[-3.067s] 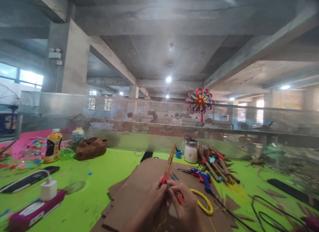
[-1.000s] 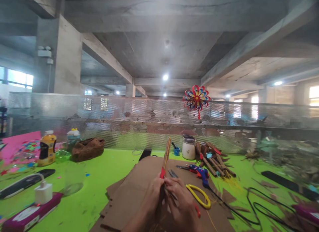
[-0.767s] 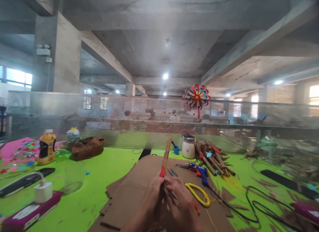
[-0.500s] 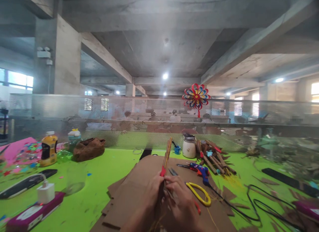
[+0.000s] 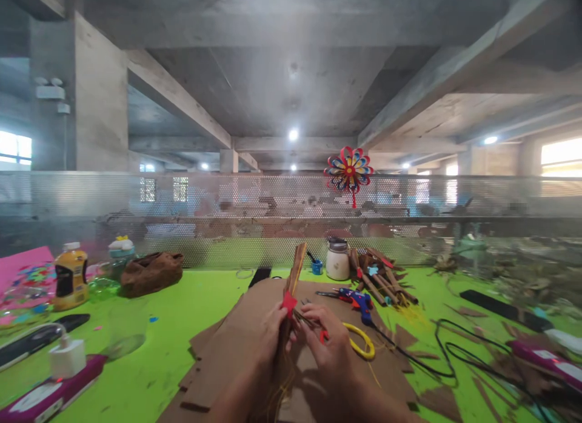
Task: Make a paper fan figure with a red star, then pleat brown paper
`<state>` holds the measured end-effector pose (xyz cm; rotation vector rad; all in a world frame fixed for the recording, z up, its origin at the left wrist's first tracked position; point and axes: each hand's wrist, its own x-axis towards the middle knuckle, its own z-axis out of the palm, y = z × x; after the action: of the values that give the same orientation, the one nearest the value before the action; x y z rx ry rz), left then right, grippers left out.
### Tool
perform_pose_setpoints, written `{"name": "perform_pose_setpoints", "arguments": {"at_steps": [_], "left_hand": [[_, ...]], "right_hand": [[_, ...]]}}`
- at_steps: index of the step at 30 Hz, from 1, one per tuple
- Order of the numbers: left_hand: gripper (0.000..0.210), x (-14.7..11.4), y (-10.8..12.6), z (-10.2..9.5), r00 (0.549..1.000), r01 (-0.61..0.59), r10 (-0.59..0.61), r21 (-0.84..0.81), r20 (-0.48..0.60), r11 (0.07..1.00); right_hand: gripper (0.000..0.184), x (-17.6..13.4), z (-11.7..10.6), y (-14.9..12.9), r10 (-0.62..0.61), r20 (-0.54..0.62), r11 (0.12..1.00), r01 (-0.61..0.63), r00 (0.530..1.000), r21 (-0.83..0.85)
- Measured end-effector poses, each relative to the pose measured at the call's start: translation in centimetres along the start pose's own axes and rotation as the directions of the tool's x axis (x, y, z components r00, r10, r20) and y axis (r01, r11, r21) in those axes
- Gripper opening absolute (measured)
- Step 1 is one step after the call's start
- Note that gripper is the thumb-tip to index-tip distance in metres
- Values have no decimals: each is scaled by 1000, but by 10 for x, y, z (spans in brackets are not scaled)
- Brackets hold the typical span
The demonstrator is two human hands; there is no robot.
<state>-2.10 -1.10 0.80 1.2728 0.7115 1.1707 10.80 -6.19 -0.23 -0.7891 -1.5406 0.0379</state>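
My left hand (image 5: 273, 335) is closed around a narrow brown cardboard roll (image 5: 296, 268) that points up and away from me. A red star-shaped piece (image 5: 289, 303) sits on the roll, just above my left fingers, and a yellow strand runs along its upper part. With fingers pinched, my right hand (image 5: 330, 341) holds thin brown strips (image 5: 304, 318) that reach toward the star. Both hands are above flat brown cardboard sheets (image 5: 227, 350). Partly behind my right hand lie scissors with a yellow handle (image 5: 366, 345). A blue glue gun (image 5: 361, 302) rests beyond them.
Several decorated cardboard rolls (image 5: 382, 280) lie at the back right near a white jar (image 5: 337, 262) and a small blue pot (image 5: 317, 266). A black cable (image 5: 436, 350) loops across the right. A yellow bottle (image 5: 71, 277) and a purple power strip (image 5: 82, 380) stand left.
My right hand has moved away from the left, drawing the thin strips out to the right. The roll has turned, so the red star now faces me more. The view has shifted slightly right.
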Motion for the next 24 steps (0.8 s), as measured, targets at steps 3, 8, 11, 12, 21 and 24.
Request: {"name": "perform_pose_setpoints", "arguments": {"at_steps": [3,8,11,12,21,24], "left_hand": [[39,7,4,2,999,-6,6,0,49,1000],[44,7,8,2,999,-35,38,-64,35,997],[45,8,8,-1,999,-46,47,-48,13,998],[45,8,8,-2,999,-50,50,-37,9,998],[48,14,2,-3,994,-103,102,11,31,995],[55,14,0,0,996,-83,83,-9,-10,996]], "right_hand": [[11,4,-2,5,99,-6,990,-98,995,105],[17,9,-8,14,234,43,945,-238,971,224],[22,11,-11,18,258,46,926,-261,965,272],[25,12,-12,19,260,44,920,-262,964,293],[45,27,-28,27,313,-130,903,-253,941,349],[38,32,-34,25,298,-206,927,-231,932,294]]}}
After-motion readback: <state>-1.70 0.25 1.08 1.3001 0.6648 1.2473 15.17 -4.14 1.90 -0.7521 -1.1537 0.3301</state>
